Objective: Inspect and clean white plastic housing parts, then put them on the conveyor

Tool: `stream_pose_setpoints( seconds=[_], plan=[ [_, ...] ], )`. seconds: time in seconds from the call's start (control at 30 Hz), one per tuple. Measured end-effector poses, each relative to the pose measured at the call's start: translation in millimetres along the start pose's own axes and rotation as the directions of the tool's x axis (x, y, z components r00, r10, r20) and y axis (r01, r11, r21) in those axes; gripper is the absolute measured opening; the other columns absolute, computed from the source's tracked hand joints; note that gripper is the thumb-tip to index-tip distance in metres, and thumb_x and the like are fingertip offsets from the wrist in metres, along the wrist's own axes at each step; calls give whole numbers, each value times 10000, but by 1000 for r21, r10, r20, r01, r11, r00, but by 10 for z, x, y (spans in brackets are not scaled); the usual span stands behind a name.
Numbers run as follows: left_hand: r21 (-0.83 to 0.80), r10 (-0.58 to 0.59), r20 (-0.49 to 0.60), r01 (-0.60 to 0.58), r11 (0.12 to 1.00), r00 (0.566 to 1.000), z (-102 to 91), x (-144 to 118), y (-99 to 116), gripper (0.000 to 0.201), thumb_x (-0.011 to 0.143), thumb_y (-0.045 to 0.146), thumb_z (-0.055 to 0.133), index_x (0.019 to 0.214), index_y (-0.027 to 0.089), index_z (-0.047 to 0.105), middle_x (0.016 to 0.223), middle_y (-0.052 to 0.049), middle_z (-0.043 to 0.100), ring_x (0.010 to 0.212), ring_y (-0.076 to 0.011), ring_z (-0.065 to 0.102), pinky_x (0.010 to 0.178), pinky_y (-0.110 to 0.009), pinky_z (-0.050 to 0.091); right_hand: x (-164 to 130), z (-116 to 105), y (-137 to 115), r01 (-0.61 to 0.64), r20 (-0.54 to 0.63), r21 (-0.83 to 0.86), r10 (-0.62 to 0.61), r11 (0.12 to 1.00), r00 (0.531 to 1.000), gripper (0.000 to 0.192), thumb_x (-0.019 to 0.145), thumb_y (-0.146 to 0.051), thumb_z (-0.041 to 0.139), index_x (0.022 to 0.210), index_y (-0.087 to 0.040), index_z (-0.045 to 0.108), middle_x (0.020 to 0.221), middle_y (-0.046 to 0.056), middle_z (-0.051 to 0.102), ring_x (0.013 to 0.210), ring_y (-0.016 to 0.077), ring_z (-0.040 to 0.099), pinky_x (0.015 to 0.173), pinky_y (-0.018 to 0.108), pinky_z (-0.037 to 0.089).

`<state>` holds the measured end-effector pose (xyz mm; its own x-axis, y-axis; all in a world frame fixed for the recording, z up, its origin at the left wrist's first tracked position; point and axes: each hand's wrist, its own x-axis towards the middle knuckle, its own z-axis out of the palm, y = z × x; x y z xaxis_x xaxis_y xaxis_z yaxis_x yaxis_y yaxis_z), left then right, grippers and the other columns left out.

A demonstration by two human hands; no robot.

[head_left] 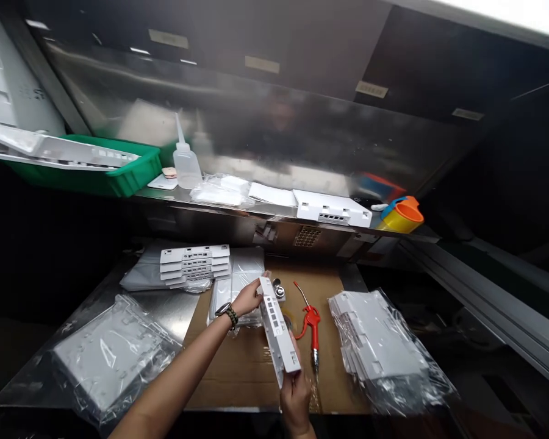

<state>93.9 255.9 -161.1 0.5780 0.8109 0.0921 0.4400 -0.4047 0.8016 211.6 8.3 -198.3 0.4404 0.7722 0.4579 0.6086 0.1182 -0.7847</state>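
Observation:
A white plastic housing panel [277, 326] with a row of square port cutouts is held tilted above the brown cardboard mat. My left hand [249, 297], with a watch and a braided band at the wrist, grips its far end. Around the near end my right hand [295, 396] is closed, partly hidden by the panel. Just right of the panel lies a red air blow gun [312, 320]. Beyond my left hand are flat clear plastic bags [242, 274]. A small round metallic item [279, 291] sits behind the panel.
Stacked white panels [194, 266] stand at the back left. Bagged white panels lie at left [112, 353] and right [379, 335]. The shelf bears a green bin [132, 174], a squeeze bottle [187, 166], another panel [332, 208] and a yellow-orange tape roll [402, 216].

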Motion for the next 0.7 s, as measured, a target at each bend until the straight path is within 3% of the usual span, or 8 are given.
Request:
stream_pose_setpoints(
  seconds=[0.13, 0.27, 0.37, 0.47, 0.5, 0.6, 0.63, 0.7],
  plan=[
    [80, 29, -151, -17, 997, 988, -76, -200, 176, 670, 915, 42, 465, 1547, 264, 432, 1578, -118, 505, 814, -149, 705, 787, -338, 601, 7, -141, -34, 98, 88, -45, -94, 994, 992, 513, 1075, -273, 379, 1583, -216, 419, 1325, 124, 719, 1150, 264, 739, 939, 372, 621],
    [225, 110, -203, -63, 972, 973, -49, -514, 354, 745, 846, -9, 412, 1476, 364, 547, 1657, -32, 398, 737, -130, 673, 741, -326, 586, 63, -282, -155, 38, 121, 3, -38, 999, 992, 505, 1073, -368, 375, 1525, -185, 507, 1300, 152, 728, 1172, 278, 726, 963, 381, 600],
    [310, 145, -175, -85, 947, 974, 59, -744, 486, 843, 814, -43, 418, 1502, 438, 495, 1709, -13, 273, 823, -178, 698, 716, -358, 590, 161, -416, -235, -255, 59, 42, 253, 966, 966, 635, 1029, -567, 411, 1435, -108, 578, 1220, 207, 746, 1168, 332, 717, 938, 414, 597],
    [327, 142, -143, -88, 941, 980, 204, -934, 678, 1076, 722, -104, 405, 1624, 442, 191, 1740, -74, 130, 824, -200, 712, 656, -371, 604, 288, -589, -321, -532, -21, 91, 536, 842, 844, 780, 937, -734, 462, 1312, -73, 635, 1111, 229, 768, 1037, 378, 750, 857, 451, 605],
    [315, 143, -127, -97, 944, 981, 254, -990, 777, 1137, 698, -109, 412, 1641, 418, 56, 1739, -109, 118, 792, -192, 714, 636, -365, 610, 331, -639, -360, -537, -31, 103, 543, 837, 839, 793, 919, -756, 472, 1300, -81, 639, 1141, 230, 761, 1061, 384, 739, 885, 463, 593],
    [240, 186, -64, -166, 957, 980, 400, -1165, 1211, 1217, 680, -65, 492, 1617, 303, -193, 1723, -176, 160, 852, -209, 746, 683, -343, 641, 441, -732, -497, -326, -28, 109, 331, 939, 943, 775, 933, -728, 475, 1391, -114, 592, 1418, 222, 630, 1350, 378, 578, 1107, 496, 470],
    [204, 217, -44, -204, 957, 975, 442, -1236, 1389, 1226, 678, -37, 529, 1623, 283, -183, 1724, -164, 170, 1012, -247, 742, 787, -348, 645, 469, -746, -534, -247, -30, 104, 251, 963, 968, 769, 950, -703, 464, 1440, -117, 556, 1509, 214, 552, 1435, 369, 493, 1166, 503, 412],
    [12, 307, -33, -306, 952, 951, 505, -1410, 1740, 1196, 696, 3, 560, 1640, 251, -130, 1725, -147, 182, 1400, -345, 530, 1058, -431, 549, 506, -766, -553, -188, -37, 97, 193, 977, 981, 767, 975, -650, 457, 1534, -125, 457, 1609, 191, 436, 1501, 359, 406, 1200, 507, 380]
  ],
)
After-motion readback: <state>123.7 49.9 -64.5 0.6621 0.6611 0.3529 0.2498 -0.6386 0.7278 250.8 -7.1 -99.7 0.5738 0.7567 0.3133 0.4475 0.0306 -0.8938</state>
